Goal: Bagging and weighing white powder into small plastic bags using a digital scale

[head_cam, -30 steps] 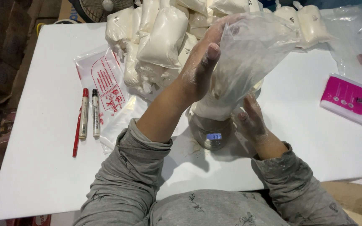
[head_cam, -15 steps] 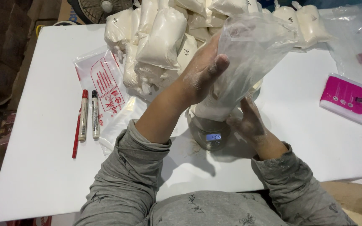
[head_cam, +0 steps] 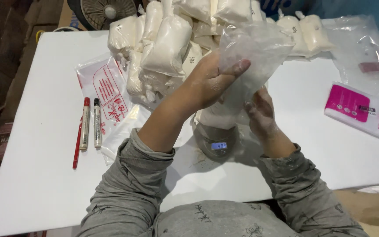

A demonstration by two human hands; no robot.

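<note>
White table (head_cam: 36, 175) held a small scale (head_cam: 218, 142); above it, left hand (head_cam: 213, 79) and right hand (head_cam: 262, 115) fingers clasped a powder-filled clear bag (head_cam: 246, 61)

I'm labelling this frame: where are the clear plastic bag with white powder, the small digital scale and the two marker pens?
clear plastic bag (head_cam: 246, 57), head view, upper crumpled part.
digital scale (head_cam: 218, 142), head view, front edge by its lit display.
marker pens (head_cam: 91, 123), head view, between their two barrels.

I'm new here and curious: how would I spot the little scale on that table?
Find the white table and follow the person's two hands down the clear bag of white powder. The scale sits directly beneath it: round, silvery, and the only thing with a small glowing blue display.
</note>
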